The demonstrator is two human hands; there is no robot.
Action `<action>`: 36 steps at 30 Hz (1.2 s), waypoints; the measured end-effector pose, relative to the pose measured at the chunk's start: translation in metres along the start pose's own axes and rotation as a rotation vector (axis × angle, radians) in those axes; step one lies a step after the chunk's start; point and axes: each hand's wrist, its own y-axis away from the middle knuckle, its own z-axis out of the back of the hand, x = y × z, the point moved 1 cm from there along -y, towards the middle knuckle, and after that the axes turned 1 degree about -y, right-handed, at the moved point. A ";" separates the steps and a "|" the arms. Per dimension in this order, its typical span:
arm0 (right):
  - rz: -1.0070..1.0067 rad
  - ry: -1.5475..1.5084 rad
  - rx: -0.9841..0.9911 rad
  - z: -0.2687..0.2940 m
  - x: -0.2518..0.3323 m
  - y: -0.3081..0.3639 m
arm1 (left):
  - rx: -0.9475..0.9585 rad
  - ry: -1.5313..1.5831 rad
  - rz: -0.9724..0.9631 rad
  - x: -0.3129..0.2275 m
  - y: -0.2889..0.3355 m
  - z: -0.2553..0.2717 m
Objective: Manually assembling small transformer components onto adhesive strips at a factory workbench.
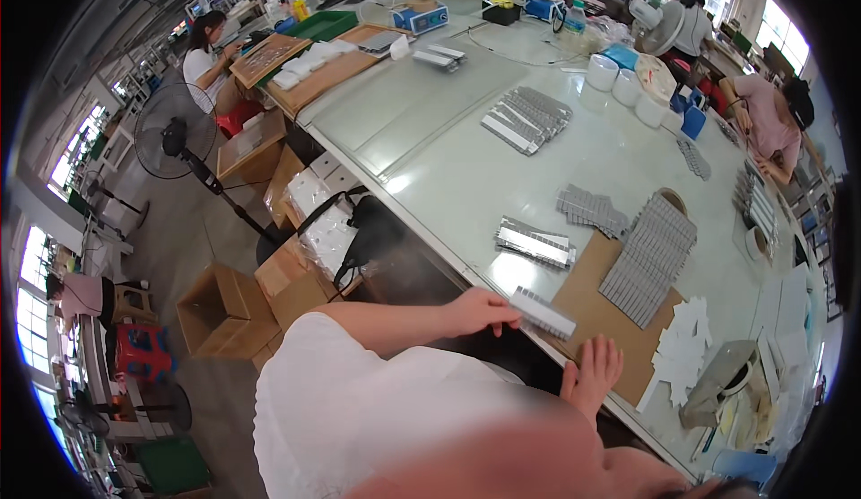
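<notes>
My left hand [480, 312] is closed at the table's front edge, its fingertips pinching the near end of a flat grey-and-white strip [543, 312]. The strip reaches over the edge of a brown cardboard sheet [587, 288]. On the sheet's near edge rests my right hand [595, 372], fingers stretched out and holding nothing. Rows of grey ribbed strips [647, 257] lie side by side on the sheet's far part. Just beyond my left hand is a small stack of similar strips [534, 242], with another loose group of grey strips [592, 209] behind it.
White paper pieces [679, 347] lie right of the sheet, beside a grey container [720, 382]. Farther off are a strip pile [527, 119], white rolls [602, 73] and a blue device [420, 18]. A fan [175, 136] and cartons [224, 311] stand left; co-workers sit around the tables.
</notes>
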 end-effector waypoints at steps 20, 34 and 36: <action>-0.098 0.013 -0.154 0.007 -0.016 0.024 | -0.424 -0.613 -0.385 -0.029 -0.031 0.047; -0.311 -0.035 -0.228 0.019 -0.091 -0.046 | -0.095 -0.949 -1.079 -0.026 -0.085 -0.058; -0.339 -0.020 -0.217 0.019 -0.104 -0.050 | -0.100 -0.944 -1.101 -0.021 -0.082 -0.057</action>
